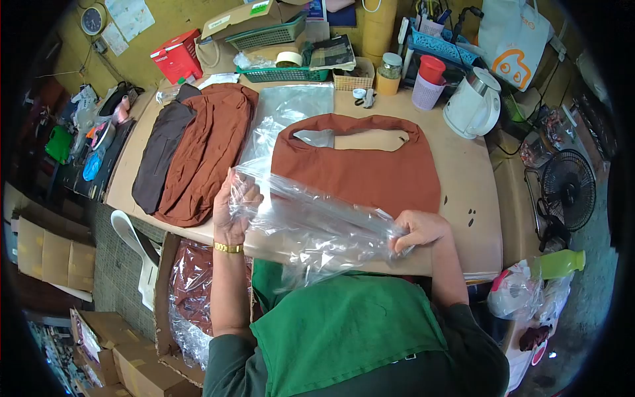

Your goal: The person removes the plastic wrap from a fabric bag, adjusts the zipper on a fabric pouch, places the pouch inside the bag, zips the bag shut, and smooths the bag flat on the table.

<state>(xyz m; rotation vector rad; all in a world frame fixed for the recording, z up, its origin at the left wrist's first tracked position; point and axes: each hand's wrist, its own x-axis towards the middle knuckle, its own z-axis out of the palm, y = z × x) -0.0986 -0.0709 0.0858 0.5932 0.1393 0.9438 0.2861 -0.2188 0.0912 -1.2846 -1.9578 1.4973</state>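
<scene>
A clear plastic bag [317, 221] is stretched between my hands above the table's front edge. My left hand [237, 204] grips its upper left end, fingers closed. At the lower right end, my right hand [421, 230] pinches the plastic between thumb and fingers. Just beyond the plastic, a rust-brown fabric shoulder bag [357, 172] lies flat, its strap loop away from me; the plastic covers part of its lower edge. Flat clear plastic bags [296, 102] lie behind it. To the left rests a pile of rust-brown fabric bags [208, 149] with a dark brown one [162, 152] alongside.
Green baskets [284, 75], a glass jar [389, 66], a purple cup [427, 92] and a white kettle [473, 104] line the table's [473, 178] back. A carton [165, 317] of plastic-wrapped brown goods stands below left. A black fan [569, 188] is at right.
</scene>
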